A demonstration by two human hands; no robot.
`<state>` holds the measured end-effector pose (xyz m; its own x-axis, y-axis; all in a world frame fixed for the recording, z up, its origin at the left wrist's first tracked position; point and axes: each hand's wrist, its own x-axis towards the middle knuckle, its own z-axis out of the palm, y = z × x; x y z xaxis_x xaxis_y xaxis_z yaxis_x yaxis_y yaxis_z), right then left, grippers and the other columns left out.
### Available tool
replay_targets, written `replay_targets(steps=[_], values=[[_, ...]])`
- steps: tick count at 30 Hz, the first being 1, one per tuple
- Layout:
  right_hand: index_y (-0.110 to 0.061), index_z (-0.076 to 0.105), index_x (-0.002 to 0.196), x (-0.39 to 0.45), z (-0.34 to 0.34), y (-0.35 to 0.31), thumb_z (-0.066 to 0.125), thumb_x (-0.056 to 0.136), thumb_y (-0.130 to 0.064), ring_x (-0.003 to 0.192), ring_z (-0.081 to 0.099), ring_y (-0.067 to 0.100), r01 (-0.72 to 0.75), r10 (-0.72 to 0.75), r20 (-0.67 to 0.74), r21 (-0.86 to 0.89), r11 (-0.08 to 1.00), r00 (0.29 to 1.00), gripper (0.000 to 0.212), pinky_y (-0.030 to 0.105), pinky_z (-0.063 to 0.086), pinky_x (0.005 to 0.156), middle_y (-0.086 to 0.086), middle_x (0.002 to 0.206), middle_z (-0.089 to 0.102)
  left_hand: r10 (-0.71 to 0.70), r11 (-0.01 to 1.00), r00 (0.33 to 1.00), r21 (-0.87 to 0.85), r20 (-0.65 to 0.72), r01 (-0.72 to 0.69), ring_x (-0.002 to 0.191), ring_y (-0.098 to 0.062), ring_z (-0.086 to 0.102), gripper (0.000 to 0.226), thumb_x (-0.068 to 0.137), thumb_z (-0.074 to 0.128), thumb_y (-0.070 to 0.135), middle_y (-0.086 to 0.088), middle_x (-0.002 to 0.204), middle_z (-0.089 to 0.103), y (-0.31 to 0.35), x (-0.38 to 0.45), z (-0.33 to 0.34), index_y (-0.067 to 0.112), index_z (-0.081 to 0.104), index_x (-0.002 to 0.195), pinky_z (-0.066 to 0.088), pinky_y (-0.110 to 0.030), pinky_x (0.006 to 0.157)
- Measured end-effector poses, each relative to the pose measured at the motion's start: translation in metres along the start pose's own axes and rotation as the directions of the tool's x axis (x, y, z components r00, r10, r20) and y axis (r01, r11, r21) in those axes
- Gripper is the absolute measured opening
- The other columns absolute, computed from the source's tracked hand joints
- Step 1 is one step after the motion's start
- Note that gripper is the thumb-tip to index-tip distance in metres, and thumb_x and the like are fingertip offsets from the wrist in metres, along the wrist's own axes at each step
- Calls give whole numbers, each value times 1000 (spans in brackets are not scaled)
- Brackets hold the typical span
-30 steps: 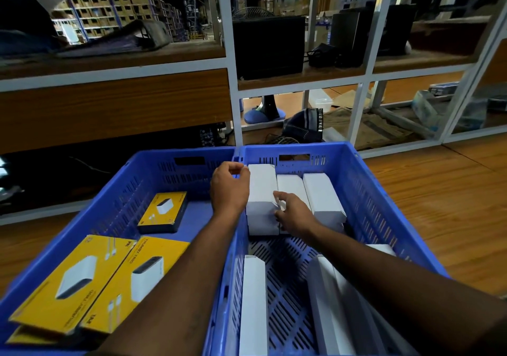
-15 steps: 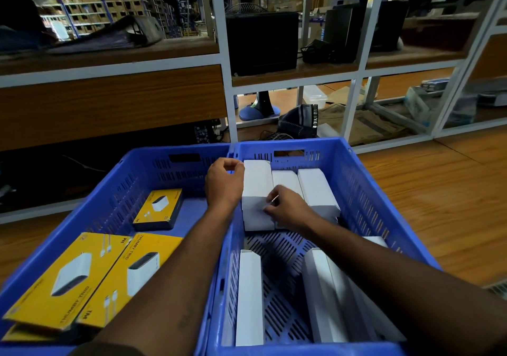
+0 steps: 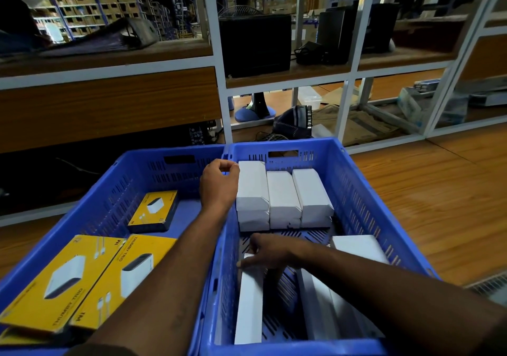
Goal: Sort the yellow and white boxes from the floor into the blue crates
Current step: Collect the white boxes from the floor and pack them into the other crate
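My left hand (image 3: 219, 184) sits at ten o'clock of the stacked white boxes (image 3: 282, 199), grip curled against the tallest one's edge, I judge to keep the row square against the far wall of the right blue crate (image 3: 354, 191). My right hand (image 3: 267, 252) presses spread fingers on a loose white box (image 3: 248, 306) at six o'clock, plain, long, unmarked. Yellow boxes (image 3: 82, 278) lie flat in the left blue crate (image 3: 123, 185).

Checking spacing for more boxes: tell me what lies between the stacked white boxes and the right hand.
In the head view, only bare slotted crate floor separates the stacked white boxes from the right hand.
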<state>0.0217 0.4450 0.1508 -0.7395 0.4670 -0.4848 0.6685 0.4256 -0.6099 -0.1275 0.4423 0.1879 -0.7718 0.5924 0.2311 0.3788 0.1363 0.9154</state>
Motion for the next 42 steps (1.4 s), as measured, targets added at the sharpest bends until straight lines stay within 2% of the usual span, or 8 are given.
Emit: replay_targets(steps=[7,11,17,22,25,31,36,42], values=[[-20,57,77,2,-21,0,68,85,-32,69,54,16,-53,53,-143,5,999,988,18,27,51,61,1,79,56,56,996,998,72,13,-57,96,-17,63,10,96,61,31,3,104,67,2,-2,1,31,62,86,56,-42,87],[-13,57,89,-5,-62,10,64,88,-22,69,57,22,19,71,-260,328,945,963,12,43,61,70,9,84,58,136,987,989,82,57,-140,86,-9,62,6,96,63,30,4,102,68,4,-5,1,25,65,92,56,-39,83],[-12,58,95,-10,-107,28,64,87,-23,80,67,26,245,168,-604,540,805,779,16,40,63,64,10,95,65,304,934,875,65,376,-353,79,-1,66,13,92,71,39,13,86,70,10,-17,9,26,70,92,60,-35,76],[-14,58,91,-9,-113,35,66,82,-27,77,65,18,339,203,-745,505,794,635,18,43,62,63,3,91,63,183,905,718,170,671,-390,125,-6,52,83,72,79,63,10,140,51,12,-30,15,25,49,140,46,-30,104],[-13,59,93,-10,-112,32,66,83,-28,80,65,16,372,195,-782,480,794,592,20,38,62,63,3,93,64,176,852,683,238,709,-466,132,-9,39,106,70,86,52,8,150,32,9,-33,18,24,28,154,39,-28,106],[-16,61,103,-12,-116,26,55,98,-40,97,62,16,470,123,-765,505,724,632,25,32,53,72,2,107,63,-7,999,773,39,634,-22,109,-21,58,67,75,73,35,-1,129,56,19,-27,14,24,42,134,52,-32,82],[-20,54,121,-8,-118,30,57,97,-25,95,58,9,442,184,-698,611,656,692,24,36,54,89,-1,113,58,-103,953,738,-146,667,264,91,-24,63,52,71,60,36,-6,103,67,25,-30,11,19,57,121,49,-29,61],[-14,55,123,-11,-119,31,62,95,-25,94,69,18,419,190,-528,806,417,827,31,26,55,58,6,114,67,-162,898,696,-188,699,398,81,-22,61,8,98,54,18,-5,95,64,26,-30,10,25,59,99,46,-27,59]])
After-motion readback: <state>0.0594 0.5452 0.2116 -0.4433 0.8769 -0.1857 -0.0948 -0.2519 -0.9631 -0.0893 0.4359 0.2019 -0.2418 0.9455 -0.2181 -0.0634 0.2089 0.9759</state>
